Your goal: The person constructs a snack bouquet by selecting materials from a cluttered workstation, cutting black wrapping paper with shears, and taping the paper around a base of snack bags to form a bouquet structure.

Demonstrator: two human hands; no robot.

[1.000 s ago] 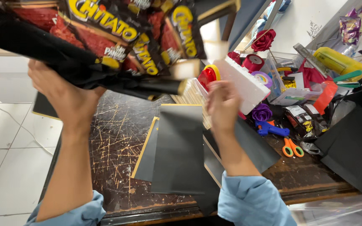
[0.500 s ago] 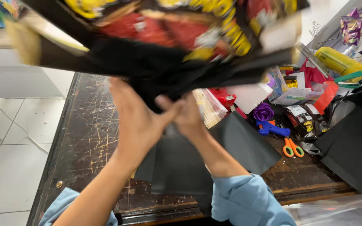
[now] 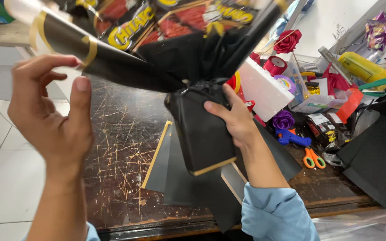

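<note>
A scratched dark table fills the middle of the frame, with black sheets lying flat on it, and above it, from the upper left to the centre, is held a big bouquet of snack bags wrapped in black paper with gold edge. The right hand, at centre, grasps the black stem of the bouquet, and the left hand, at left, pinches the paper edge between thumb and fingers. At right lie a white foam block, a red paper rose, a purple rose and orange scissors.
</note>
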